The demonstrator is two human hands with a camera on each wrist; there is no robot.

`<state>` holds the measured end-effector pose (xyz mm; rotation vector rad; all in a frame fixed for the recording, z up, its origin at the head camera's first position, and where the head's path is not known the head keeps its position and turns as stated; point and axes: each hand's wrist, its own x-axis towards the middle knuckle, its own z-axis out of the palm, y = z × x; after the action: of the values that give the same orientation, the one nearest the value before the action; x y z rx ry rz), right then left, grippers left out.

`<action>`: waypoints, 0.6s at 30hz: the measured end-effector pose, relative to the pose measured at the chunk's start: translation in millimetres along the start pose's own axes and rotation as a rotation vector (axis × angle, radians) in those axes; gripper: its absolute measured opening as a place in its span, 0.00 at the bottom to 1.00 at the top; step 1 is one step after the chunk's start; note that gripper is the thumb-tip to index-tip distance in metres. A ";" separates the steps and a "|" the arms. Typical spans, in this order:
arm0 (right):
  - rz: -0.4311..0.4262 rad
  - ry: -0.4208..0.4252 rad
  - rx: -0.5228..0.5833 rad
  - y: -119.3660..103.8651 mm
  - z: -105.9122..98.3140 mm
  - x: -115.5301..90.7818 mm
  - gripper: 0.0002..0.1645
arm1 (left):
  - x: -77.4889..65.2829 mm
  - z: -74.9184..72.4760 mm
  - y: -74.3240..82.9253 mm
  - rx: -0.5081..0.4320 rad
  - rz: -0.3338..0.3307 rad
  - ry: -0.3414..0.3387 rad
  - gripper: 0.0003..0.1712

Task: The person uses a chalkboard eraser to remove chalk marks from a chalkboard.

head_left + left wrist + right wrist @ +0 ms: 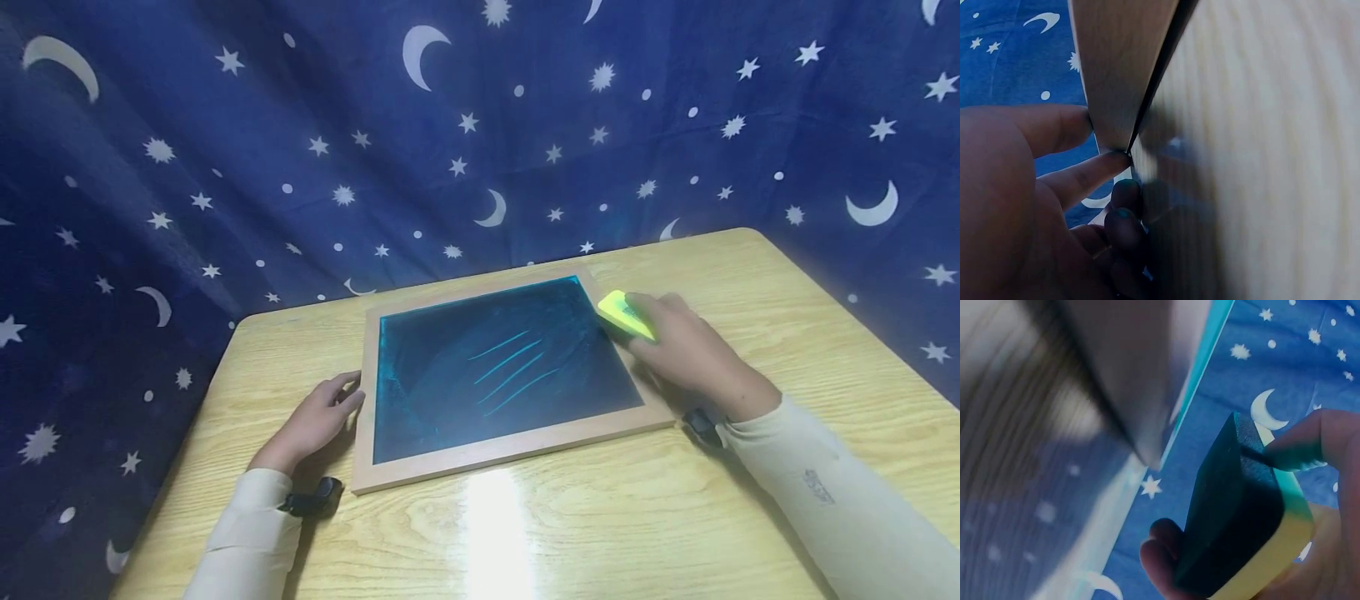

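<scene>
A wood-framed chalkboard [450, 392] lies on the table, with several slanted blue-green chalk lines [513, 367] near its middle and smudges toward its left side. My right hand [686, 346] grips a yellow eraser [621, 312] over the board's right frame edge. In the right wrist view the eraser's dark felt face [1229, 512] is turned toward the board and stands apart from it. My left hand [318, 421] rests at the left side of the frame; in the left wrist view its thumb and a finger [1085, 178] touch the frame's edge [1119, 69], uncurled.
The light wood table [600, 517] extends around the board, with a bright glare near its front. A dark blue curtain [420, 150] with moons and stars hangs behind and to the sides. Black wrist cameras [318, 497] are strapped to both wrists.
</scene>
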<state>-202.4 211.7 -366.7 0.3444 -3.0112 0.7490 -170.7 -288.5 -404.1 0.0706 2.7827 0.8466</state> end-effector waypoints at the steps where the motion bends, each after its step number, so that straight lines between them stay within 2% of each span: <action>1: -0.005 -0.002 0.001 -2.8 0.6 -0.9 0.42 | -0.2 -0.5 0.1 -0.001 0.002 -0.001 0.35; 11: -0.032 -0.022 0.000 -24.7 7.0 -15.9 0.42 | -0.1 3.7 -2.6 -0.003 0.002 -0.020 0.35; 18: -0.059 -0.029 -0.040 -35.1 10.1 -14.5 0.41 | 0.1 -0.2 -2.1 -0.006 0.011 -0.010 0.36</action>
<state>-180.3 179.8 -360.5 0.4451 -3.0230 0.6838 -170.7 -290.3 -405.1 0.0887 2.7727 0.8544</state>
